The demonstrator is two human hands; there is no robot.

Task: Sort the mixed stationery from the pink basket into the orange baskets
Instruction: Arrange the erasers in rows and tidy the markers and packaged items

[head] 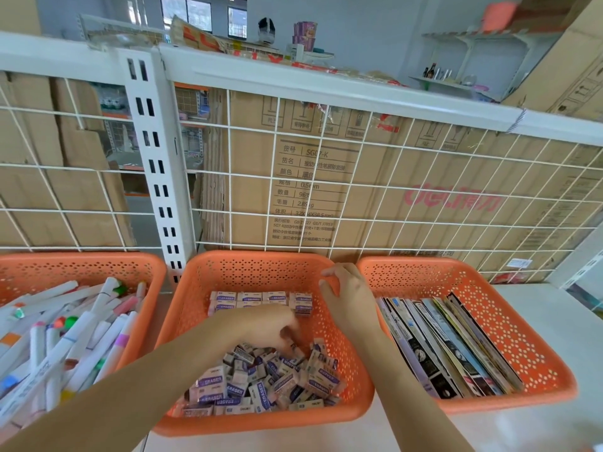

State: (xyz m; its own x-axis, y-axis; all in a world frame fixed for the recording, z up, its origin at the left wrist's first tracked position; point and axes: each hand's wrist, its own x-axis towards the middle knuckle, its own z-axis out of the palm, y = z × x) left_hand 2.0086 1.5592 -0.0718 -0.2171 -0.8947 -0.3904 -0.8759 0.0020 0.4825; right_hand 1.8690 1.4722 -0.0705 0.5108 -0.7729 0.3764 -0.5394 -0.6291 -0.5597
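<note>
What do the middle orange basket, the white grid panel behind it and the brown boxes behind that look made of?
Middle orange basket: moulded plastic with a slight sheen, judging by its perforated walls and rounded rim. White grid panel: probably painted or coated metal wire, in thin straight crossing rods. Brown boxes: matt cardboard, likely corrugated, with printed shipping marks.

Left grip (270, 327) down among loose erasers (261, 380) in the middle orange basket (261, 265), perhaps pinching one, it's blurred; right grip (350, 298) hovers, fingers relaxed.
</note>
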